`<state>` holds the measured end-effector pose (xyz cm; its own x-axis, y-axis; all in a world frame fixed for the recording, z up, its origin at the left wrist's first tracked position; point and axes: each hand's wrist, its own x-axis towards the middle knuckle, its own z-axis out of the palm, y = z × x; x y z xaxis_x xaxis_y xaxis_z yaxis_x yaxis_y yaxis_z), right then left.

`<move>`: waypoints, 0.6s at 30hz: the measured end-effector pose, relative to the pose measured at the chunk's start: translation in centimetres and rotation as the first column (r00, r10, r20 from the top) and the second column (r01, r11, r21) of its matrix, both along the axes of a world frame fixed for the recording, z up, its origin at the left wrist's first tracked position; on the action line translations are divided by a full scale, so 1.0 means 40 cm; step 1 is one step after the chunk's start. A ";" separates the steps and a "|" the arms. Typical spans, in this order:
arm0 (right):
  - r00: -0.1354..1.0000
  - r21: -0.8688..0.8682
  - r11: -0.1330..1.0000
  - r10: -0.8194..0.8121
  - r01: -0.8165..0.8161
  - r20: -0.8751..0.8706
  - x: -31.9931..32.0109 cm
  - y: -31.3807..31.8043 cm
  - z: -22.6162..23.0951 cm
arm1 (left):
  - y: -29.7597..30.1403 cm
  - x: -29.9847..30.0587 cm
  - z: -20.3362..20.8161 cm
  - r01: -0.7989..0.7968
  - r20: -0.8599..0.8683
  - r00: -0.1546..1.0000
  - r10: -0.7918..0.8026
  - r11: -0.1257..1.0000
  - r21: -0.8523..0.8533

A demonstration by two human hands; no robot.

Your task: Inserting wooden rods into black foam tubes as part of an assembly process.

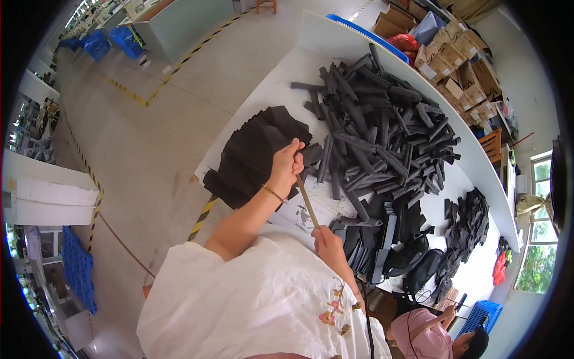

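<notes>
A thin tan stick (308, 200) runs slantwise between my two hands. My left hand (287, 166) is closed in a fist around its upper end, over a fanned stack of flat black fabric pieces (254, 143). Beside that fist lies a dark fabric piece (311, 155); whether the fingers also grip it, I cannot tell. Lower down, close to my body, my right hand (329, 244) is wrapped round the stick's other end. A big heap of rolled black fabric tubes (382, 131) covers the white table (278, 81) to the right of my left hand.
Right of my right hand are folded black pieces (362, 254) and black pouch-like items (423, 269). More black pieces (463, 233) lie farther right. A co-worker in pink (421, 332) sits at lower right by a blue basket (483, 317). Cardboard boxes (460, 66) stand behind the table's raised edge.
</notes>
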<state>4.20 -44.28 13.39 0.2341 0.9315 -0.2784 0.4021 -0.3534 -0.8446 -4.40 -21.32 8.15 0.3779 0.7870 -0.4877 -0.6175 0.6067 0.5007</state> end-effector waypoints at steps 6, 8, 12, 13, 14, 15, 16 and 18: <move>0.999 -0.071 0.996 0.042 -0.043 -0.017 0.016 -0.038 0.038 | 0.016 0.017 -0.005 0.022 0.029 0.999 -0.021 1.000 -0.004; 0.998 -0.126 0.992 -0.022 0.015 -0.054 0.016 -0.047 0.043 | 0.035 0.028 0.002 -0.072 -0.070 0.995 0.072 0.997 -0.002; 0.986 -0.083 0.989 -0.131 0.123 -0.100 0.034 -0.044 0.025 | 0.007 0.018 0.080 0.005 0.077 0.997 0.010 0.981 -0.194; 0.989 -0.077 0.992 -0.111 0.103 -0.098 0.036 -0.026 0.012 | -0.022 0.009 0.081 0.160 0.114 0.984 -0.138 0.964 -0.212; 0.991 -0.071 0.994 -0.089 0.083 -0.097 0.037 -0.014 0.004 | -0.043 0.020 0.047 0.187 0.059 0.982 -0.179 0.969 -0.161; 0.992 -0.071 0.994 -0.090 0.083 -0.094 0.028 -0.011 0.005 | -0.036 0.012 0.009 0.218 -0.028 0.976 -0.217 0.975 0.038; 0.994 -0.072 0.996 -0.058 0.051 -0.088 0.015 -0.021 0.006 | -0.014 0.006 0.005 0.149 -0.010 0.989 -0.149 0.986 0.070; 0.998 -0.030 0.998 0.055 -0.055 -0.001 0.005 -0.066 -0.012 | 0.092 -0.027 -0.021 -0.043 0.040 0.998 0.039 0.994 0.104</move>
